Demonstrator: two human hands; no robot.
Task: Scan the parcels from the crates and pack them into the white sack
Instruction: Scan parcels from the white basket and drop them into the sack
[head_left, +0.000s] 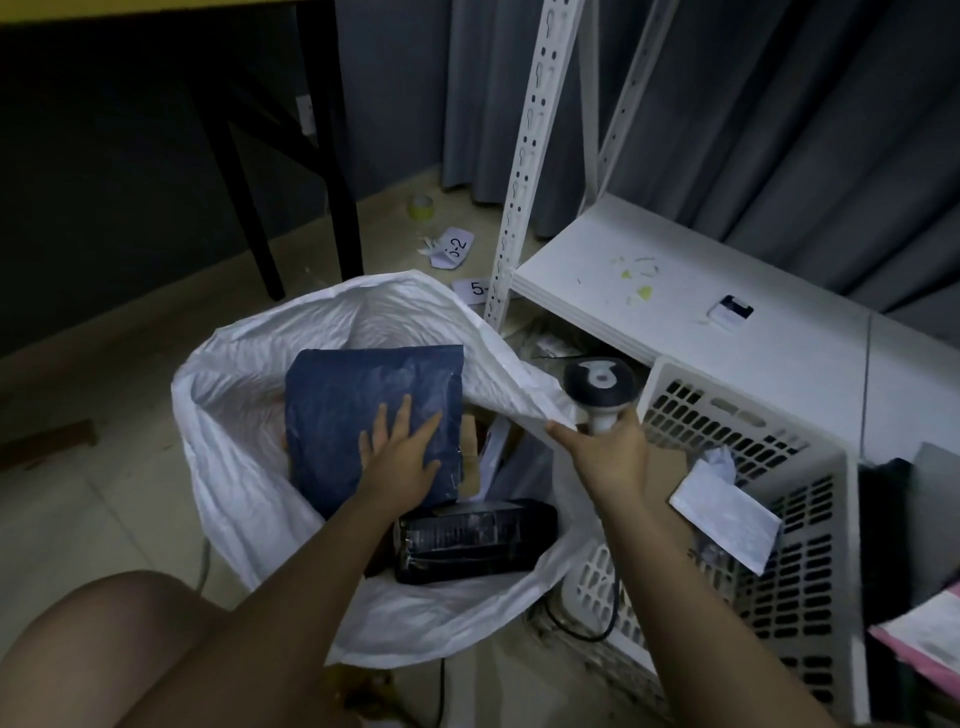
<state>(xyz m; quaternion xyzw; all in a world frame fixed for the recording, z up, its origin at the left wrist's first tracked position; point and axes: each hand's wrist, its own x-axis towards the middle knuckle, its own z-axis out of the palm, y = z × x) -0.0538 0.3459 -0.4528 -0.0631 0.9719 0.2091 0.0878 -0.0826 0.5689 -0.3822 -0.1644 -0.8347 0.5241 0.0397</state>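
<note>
Left hand lay flat, fingers straight, pressing blue parcel inside sack. Right hand gripped scanner and pinched the sack's rim. Below left hand, black parcel; right of right hand, crate; beyond it, shelf.

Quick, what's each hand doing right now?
Left hand: open, fingers flat on the blue parcel in the white sack.
Right hand: holding the scanner and the sack's rim.

Blue parcel – inside white sack
</note>
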